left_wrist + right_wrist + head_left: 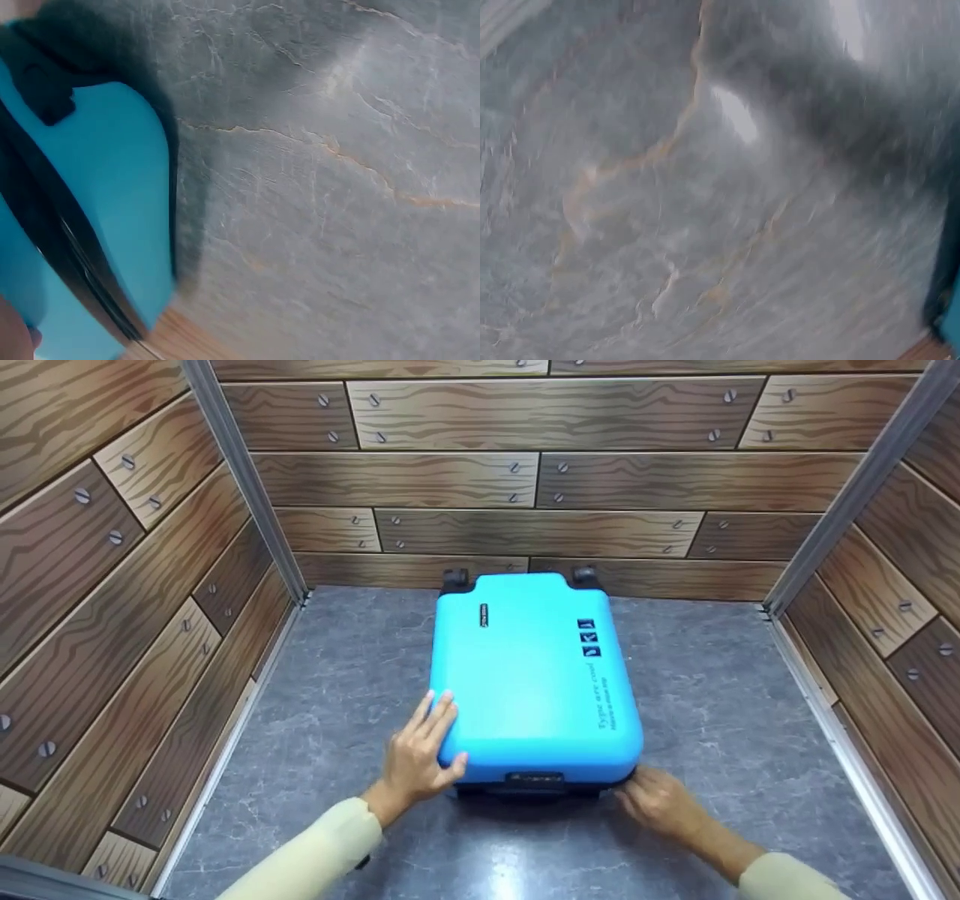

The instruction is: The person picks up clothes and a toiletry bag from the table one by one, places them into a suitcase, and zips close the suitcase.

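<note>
A bright blue hard-shell suitcase (525,675) lies flat on the floor, wheels away from me. My left hand (417,757) rests on its near left corner, fingers spread on the shell and thumb over the front edge. In the left wrist view, the blue side of the suitcase (124,172) shows a dark seam (67,232), with a bit of the hand (15,334) at the lower left. My right hand (660,802) grips with curled fingers at the black seam of the near right corner; the exact part between its fingertips is hidden.
Two black wheels (455,580) stand at the far end, near the back wall (465,532). A black lock (534,780) sits on the near side. Wood-patterned panels and metal posts (855,487) border the grey marbled floor (720,690). The right wrist view is blurred.
</note>
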Action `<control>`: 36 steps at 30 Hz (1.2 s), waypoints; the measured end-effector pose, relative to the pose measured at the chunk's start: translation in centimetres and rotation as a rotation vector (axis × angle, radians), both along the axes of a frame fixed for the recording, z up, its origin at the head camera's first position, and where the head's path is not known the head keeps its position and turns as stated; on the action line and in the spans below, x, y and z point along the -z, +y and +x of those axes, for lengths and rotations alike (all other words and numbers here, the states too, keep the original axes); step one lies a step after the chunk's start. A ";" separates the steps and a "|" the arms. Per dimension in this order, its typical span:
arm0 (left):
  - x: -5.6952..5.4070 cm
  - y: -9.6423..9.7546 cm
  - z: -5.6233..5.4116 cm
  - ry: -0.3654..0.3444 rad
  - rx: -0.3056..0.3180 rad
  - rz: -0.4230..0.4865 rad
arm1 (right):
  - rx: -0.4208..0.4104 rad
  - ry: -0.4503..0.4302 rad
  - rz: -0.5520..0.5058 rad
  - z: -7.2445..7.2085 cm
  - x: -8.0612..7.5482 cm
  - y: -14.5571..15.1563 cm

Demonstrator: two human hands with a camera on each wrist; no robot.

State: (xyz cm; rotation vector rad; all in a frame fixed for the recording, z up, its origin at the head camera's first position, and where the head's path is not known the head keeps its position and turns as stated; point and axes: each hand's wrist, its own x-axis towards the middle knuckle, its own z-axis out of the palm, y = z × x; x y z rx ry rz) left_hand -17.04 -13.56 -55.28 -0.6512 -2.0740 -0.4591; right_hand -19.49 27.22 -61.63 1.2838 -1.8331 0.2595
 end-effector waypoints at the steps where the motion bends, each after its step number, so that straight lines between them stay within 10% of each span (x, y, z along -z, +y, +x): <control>1: 0.0 0.5 0.2 0.024 -0.010 -0.015 | 0.012 -0.010 -0.018 -0.5 -0.2 0.4; 9: -0.6 6.9 1.6 0.208 -0.037 -0.218 | 0.266 -0.154 0.010 -4.2 -2.5 3.4; 21: -0.8 6.6 -3.9 0.185 0.288 -0.346 | 0.553 -0.620 0.012 -2.6 -2.8 1.8; 30: -0.9 5.9 -4.0 0.254 0.304 -0.310 | 0.278 -0.331 -0.015 -2.0 -1.2 0.0; 36: -1.6 5.9 -4.4 0.267 0.284 -0.298 | 0.246 -0.100 -0.036 -2.8 -1.0 -0.4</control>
